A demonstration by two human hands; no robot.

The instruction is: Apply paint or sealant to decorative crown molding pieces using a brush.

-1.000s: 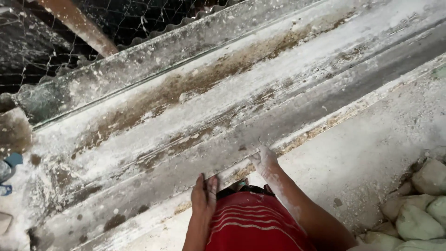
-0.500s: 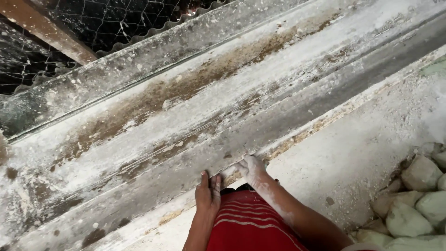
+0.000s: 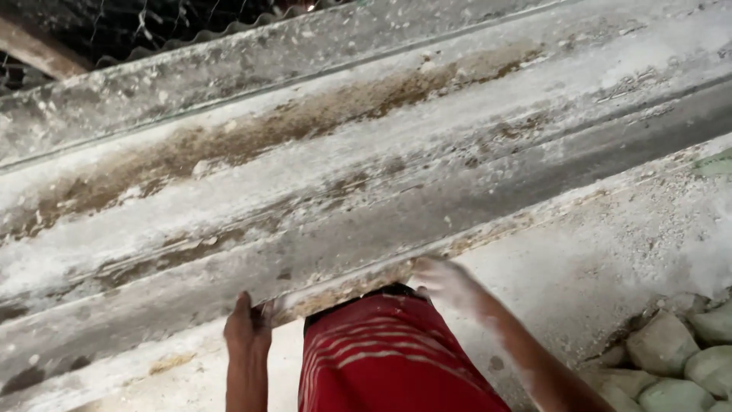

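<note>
A long, grey corrugated sheet (image 3: pixel 366 191), coated in white dust and brown stains, runs slantwise across the view. My left hand (image 3: pixel 247 329) rests on its near edge, fingers curled onto the rim. Dusted white, my right hand (image 3: pixel 444 281) grips the same edge further right. Between my arms is my red striped garment (image 3: pixel 389 358).
Pale green-grey stones (image 3: pixel 671 351) are piled at the lower right on dusty concrete ground (image 3: pixel 610 252). Wire mesh (image 3: pixel 152 23) and a wooden beam (image 3: pixel 34 49) lie beyond the sheet's far edge at the top left.
My left hand has slid left along the sheet's near edge, so my hands are wider apart. The view has drawn closer to the sheet, and the beam has shifted toward the top left corner.
</note>
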